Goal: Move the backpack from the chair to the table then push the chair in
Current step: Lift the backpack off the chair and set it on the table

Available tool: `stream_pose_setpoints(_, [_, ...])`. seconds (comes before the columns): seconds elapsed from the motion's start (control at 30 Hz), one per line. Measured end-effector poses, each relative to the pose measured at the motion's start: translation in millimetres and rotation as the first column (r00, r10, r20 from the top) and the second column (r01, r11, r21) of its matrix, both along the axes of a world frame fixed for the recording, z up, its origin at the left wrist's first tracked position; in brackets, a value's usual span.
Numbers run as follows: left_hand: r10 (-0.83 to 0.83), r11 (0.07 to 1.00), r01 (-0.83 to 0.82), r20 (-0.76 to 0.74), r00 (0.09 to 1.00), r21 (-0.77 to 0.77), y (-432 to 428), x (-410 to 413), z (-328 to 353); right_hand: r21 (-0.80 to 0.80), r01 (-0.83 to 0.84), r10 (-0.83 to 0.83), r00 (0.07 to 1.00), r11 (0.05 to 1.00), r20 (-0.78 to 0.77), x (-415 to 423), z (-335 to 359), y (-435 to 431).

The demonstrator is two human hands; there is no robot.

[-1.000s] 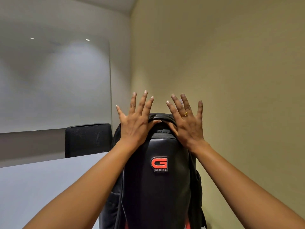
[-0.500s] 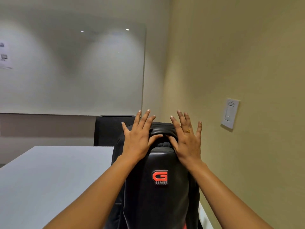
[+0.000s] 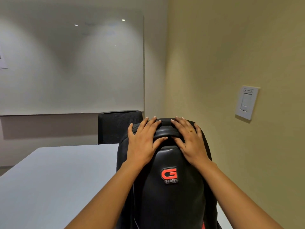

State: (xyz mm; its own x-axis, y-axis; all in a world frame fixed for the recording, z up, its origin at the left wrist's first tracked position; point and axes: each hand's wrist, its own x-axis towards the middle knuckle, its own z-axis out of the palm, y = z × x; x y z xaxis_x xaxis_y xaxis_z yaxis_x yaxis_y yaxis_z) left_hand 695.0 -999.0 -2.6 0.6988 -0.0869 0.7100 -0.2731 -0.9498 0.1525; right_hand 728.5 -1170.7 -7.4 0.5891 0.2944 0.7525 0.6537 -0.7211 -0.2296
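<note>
A black backpack (image 3: 170,195) with a red G SERIES badge stands upright in front of me, at the right end of the pale grey table (image 3: 57,179). Both my hands lie on its top. My left hand (image 3: 143,141) drapes its fingers over the carry handle with the thumb below it. My right hand (image 3: 189,141), which wears a ring, mirrors that hold on the handle's other side. The bottom of the backpack is out of frame.
A black mesh chair back (image 3: 118,126) stands behind the table's far end. A whiteboard (image 3: 71,63) covers the far wall. A beige wall with a light switch (image 3: 246,102) runs close along the right.
My fingers, raised and spread a second ago, have come down onto the top of the backpack and its handle. The view has shifted, and the wall switch has come into sight.
</note>
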Motion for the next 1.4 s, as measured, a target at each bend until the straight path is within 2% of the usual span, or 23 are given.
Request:
stream_pose_setpoints(0.37, [-0.016, 0.999, 0.017, -0.003, 1.0, 0.039, -1.3, 4.8, -1.5, -0.029, 0.072, -0.071, 0.997, 0.997, 0.037, 1.0, 0.2, -5.5])
stream_pose_setpoints(0.7, [-0.198, 0.978, 0.196, 0.011, 0.98, 0.077, -13.3, 21.8, 4.4, 0.006, 0.265, -0.265, 0.959, 0.964, 0.1, -12.3, -7.1, -22.1])
stream_pose_setpoints(0.83, [-0.229, 0.97, 0.23, -0.019, 0.973, 0.076, -6.1, 29.4, 3.5, 0.016, 0.267, -0.268, 0.961, 0.963, 0.071, -16.4, -9.1, -19.6])
stream_pose_setpoints(1.13, [-0.171, 0.984, 0.173, -0.044, 0.984, 0.051, 10.9, 30.7, 1.7, 0.026, 0.31, -0.309, 0.951, 0.95, -0.027, -19.7, -41.8, -8.1])
stream_pose_setpoints(1.4, [-0.027, 0.999, 0.027, -0.009, 1.0, 0.038, 18.6, 26.6, -4.3, -0.034, 0.24, -0.241, 0.969, 0.97, -0.045, 9.3, -38.7, 4.7])
